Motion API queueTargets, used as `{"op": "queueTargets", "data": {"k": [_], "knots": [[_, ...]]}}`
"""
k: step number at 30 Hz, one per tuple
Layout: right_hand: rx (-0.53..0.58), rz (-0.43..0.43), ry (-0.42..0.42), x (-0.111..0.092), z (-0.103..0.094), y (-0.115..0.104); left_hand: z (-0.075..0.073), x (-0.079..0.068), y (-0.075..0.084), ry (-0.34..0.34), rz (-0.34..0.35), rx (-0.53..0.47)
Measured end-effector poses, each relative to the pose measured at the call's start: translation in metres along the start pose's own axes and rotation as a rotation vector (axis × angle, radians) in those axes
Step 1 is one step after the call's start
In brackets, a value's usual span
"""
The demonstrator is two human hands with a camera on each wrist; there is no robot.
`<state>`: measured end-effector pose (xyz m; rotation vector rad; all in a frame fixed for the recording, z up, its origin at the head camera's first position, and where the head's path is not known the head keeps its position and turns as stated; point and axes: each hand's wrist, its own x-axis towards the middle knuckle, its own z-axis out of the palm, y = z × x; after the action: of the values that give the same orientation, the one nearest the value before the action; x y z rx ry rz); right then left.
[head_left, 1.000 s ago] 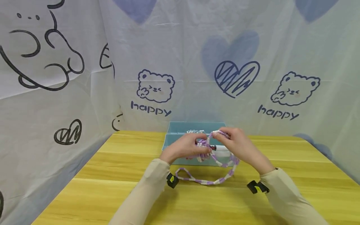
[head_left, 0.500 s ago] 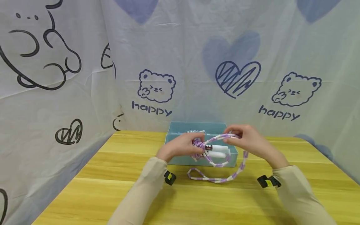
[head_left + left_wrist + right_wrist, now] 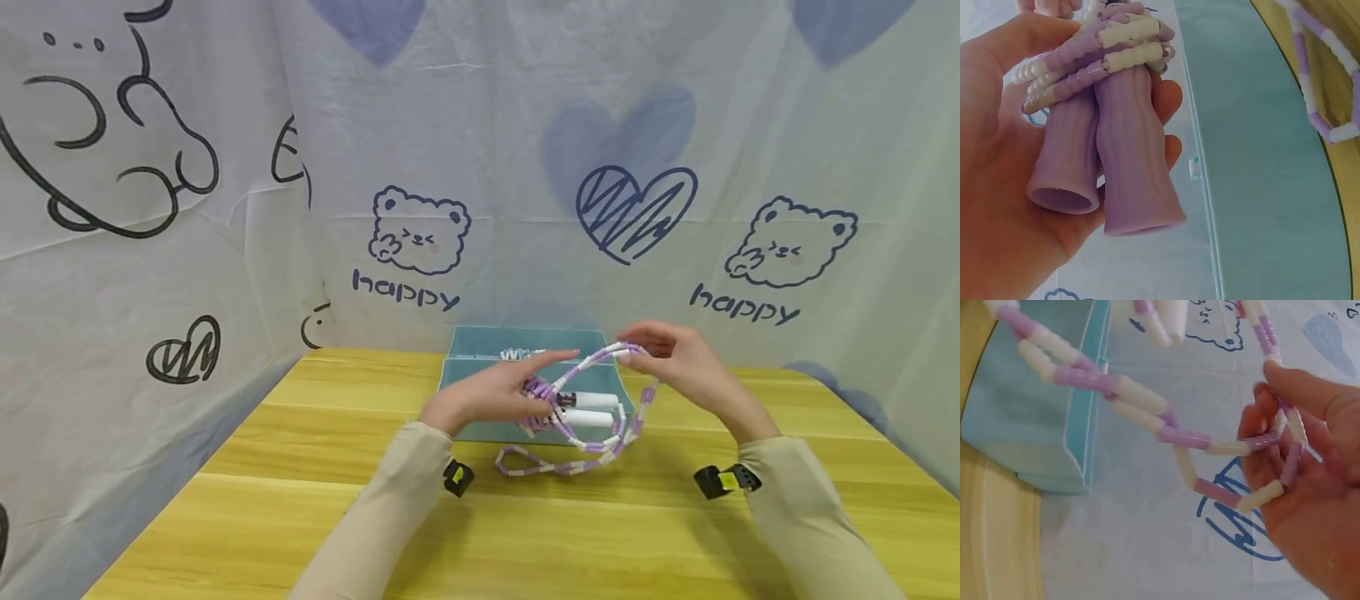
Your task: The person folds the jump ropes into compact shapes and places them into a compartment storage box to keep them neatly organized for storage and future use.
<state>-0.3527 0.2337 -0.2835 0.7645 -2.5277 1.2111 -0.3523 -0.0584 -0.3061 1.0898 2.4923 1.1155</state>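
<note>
A purple-and-white beaded jump rope is spread between the two hands. My left hand grips its bundled part, its fingers behind two purple flared handles that have beaded cord wound across them. Its thumb stretches toward the right. Two white cylinders stick out of the bundle on the right; how they join the handles is hidden. With thumb and fingers, my right hand holds a beaded loop raised to the right. More cord hangs below, forming a small loop low over the table.
Behind the hands stands a light blue box with compartments. Blue-and-white beads show in its rear part. Yellow wood-grain table lies beneath, and a printed cloth hangs behind.
My right hand has moved right and slightly up, drawing out the loop. The left thumb has straightened. The hanging cord has shifted right, and its loop sits a little higher than a half second ago.
</note>
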Motion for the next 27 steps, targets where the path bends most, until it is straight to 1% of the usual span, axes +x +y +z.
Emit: {"op": "queueTargets", "data": {"k": [2,6,9,11,14,17,21,24,27], "knots": [[0.003,0.041,0.036,0.000,0.001,0.002,0.001,-0.001,0.002,-0.010,0.015,0.030],[-0.059,0.094,0.098,0.002,0.002,0.010,0.000,-0.002,0.006,-0.017,0.020,0.114],[-0.093,0.090,0.092,0.002,0.001,0.017,-0.002,-0.004,0.008,-0.035,0.016,0.127],[-0.056,0.085,0.059,0.002,-0.002,0.024,-0.002,-0.005,0.008,-0.049,0.014,0.093],[0.060,0.089,-0.008,0.000,-0.007,0.033,-0.003,-0.005,0.008,-0.072,0.007,0.017],[0.193,0.106,-0.054,-0.002,-0.011,0.041,-0.005,-0.005,0.007,-0.081,-0.010,-0.050],[0.420,0.143,-0.122,-0.003,-0.017,0.049,-0.009,-0.006,0.005,-0.056,-0.022,-0.090],[0.627,0.141,-0.207,-0.004,-0.022,0.056,-0.012,-0.007,0.002,-0.034,-0.012,-0.113],[0.780,0.126,-0.271,-0.006,-0.026,0.061,-0.015,-0.006,0.000,-0.021,-0.003,-0.123]]}}
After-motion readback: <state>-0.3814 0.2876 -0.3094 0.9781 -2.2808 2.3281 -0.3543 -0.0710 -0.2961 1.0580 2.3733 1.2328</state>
